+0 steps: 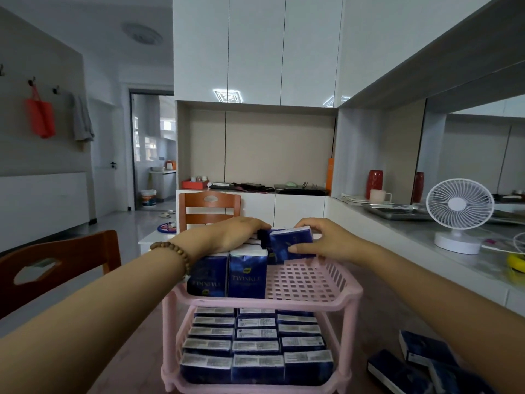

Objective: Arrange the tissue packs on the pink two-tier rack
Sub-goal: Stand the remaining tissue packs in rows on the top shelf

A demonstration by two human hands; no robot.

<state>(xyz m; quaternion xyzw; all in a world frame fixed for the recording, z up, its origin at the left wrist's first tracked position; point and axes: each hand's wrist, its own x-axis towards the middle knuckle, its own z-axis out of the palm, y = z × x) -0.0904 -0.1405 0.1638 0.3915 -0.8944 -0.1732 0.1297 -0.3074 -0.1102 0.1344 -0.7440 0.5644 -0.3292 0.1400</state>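
Note:
The pink two-tier rack (345,294) stands in front of me on the table. Its lower tier is filled with several dark blue tissue packs (257,365) standing in rows. On the upper tier, upright packs (247,275) line the left side, and the right part of the grid is bare. My right hand (326,240) pinches one blue tissue pack (289,243) over the far end of the upper tier. My left hand (241,231) lies flat on top of the upright packs at the back left, its fingertips close to the held pack.
Several loose tissue packs (414,362) lie on the table at the lower right. A white desk fan (458,214) and a yellow object (515,264) sit on the counter at the right. Wooden chairs stand at the left (56,268) and behind the rack (208,209).

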